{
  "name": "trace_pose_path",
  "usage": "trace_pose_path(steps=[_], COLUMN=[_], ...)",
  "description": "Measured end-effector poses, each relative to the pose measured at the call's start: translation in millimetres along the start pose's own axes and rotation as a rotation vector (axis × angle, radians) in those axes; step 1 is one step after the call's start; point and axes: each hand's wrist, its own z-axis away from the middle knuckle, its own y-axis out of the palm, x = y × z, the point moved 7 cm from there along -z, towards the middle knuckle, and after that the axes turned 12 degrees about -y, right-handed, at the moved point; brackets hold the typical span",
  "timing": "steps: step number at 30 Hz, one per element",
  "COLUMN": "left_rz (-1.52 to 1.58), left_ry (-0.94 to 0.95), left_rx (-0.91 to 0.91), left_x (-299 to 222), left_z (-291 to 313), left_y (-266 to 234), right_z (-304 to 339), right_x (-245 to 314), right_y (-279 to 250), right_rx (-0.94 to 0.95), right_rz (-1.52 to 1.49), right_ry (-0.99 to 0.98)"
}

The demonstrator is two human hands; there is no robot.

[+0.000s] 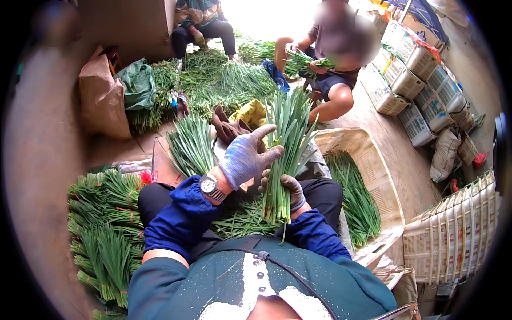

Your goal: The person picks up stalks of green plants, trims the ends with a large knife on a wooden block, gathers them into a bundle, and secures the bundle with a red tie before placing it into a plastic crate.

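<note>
A bunch of long flat green leaves, like garlic chives [288,144], stands upright in front of my chest, stems down. My right hand [292,193], in a greyish glove, is closed around its lower stems. Beside the bunch's left side is my left hand [244,159], in a blue-grey glove, with thumb and forefinger stretched apart at the leaves; I cannot tell how firmly it touches them. A wristwatch [209,186] sits on my left wrist. Another leafy bunch [191,146] leans beyond my left forearm, and loose leaves [237,220] lie across my lap.
Tied bunches [109,229] are stacked at my left. A cream plastic basket [386,184] holding more leaves stands at my right. Ahead lies a large leafy heap [224,80], with two seated people behind it. Crates [410,53] are piled at far right, near a tan sack [104,90] opposite.
</note>
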Motion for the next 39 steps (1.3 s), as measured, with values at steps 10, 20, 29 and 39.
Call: trace_pose_path(steps=[10,20,29,39], left_rz=[0.611,0.228,-0.033,0.895], left_ry=[-0.141,0.296,-0.274,-0.135], left_rx=[-0.098,-0.258,0.418,0.314], left_x=[-8.0,-37.9,137.9,106.2], left_z=[-7.2,98.7,98.3,38.8], left_y=[-24.3,-31.4,56.7,-0.1], right_z=[-5.7,-5.9,-1.6,-30.7], right_x=[13.1,53.8,61.8,-46.0], right_y=[-3.0,-41.8,-22.1,0.8], right_rx=[0.019,-0.096,-0.134,0.158], right_rz=[-0.087,0.079,0.348,0.944], right_ry=[-0.088,-0.166,-0.055,0.274])
